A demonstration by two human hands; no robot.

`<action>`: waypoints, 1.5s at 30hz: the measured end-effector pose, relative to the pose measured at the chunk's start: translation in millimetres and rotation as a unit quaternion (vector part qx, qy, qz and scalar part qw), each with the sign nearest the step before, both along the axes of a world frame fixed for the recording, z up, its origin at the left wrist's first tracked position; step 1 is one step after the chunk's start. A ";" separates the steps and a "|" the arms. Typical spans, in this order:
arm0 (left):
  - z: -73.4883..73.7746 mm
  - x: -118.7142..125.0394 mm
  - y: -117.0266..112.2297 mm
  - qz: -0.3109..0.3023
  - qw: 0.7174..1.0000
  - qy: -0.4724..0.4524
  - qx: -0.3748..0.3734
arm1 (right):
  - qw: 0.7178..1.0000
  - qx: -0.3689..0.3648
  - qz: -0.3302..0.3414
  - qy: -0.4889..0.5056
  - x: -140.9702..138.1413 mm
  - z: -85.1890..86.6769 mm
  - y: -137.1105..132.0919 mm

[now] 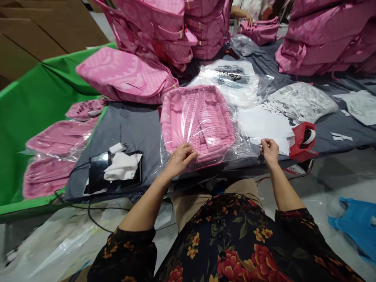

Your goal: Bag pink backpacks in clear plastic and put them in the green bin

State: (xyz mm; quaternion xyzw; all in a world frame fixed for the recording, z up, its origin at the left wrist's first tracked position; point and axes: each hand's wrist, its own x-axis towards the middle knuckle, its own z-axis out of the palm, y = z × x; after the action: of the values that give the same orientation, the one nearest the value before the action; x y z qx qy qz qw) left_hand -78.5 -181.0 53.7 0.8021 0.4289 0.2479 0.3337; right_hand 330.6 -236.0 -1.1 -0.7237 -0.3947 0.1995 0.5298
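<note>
A pink backpack [202, 121] lies flat in front of me inside a clear plastic bag [243, 150]. The bag's loose end spreads to the right. My left hand [182, 157] is at the near edge of the backpack, its fingers closed in a pinch on the plastic. Over by the white paper sheets [264, 123], my right hand [269, 152] is also pinched closed, close to the bag's loose end. What its fingertips hold is too small to make out. A red tape dispenser [304, 141] stands just right of that hand.
Bagged pink packs [58, 137] lie in a green bin [17, 113] at left. An unbagged pink backpack [126, 74] rests across its edge. Tall backpack stacks [326, 43] stand behind. A black device [100, 170] bears a white cloth [122, 166]. A co-worker's hand [249, 19] shows at back.
</note>
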 end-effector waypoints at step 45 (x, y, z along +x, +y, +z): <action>1.7 5.2 -0.2 0.044 0.999 -0.019 -0.023 | 0.925 0.039 0.350 0.141 -49.5 93.5 -22.7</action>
State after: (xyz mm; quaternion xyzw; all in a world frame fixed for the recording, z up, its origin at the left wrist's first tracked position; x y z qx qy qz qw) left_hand -73.4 -181.2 55.4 0.7699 0.4629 0.2672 0.3488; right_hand 281.2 -258.8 92.4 -0.4829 -0.5512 0.4568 0.5042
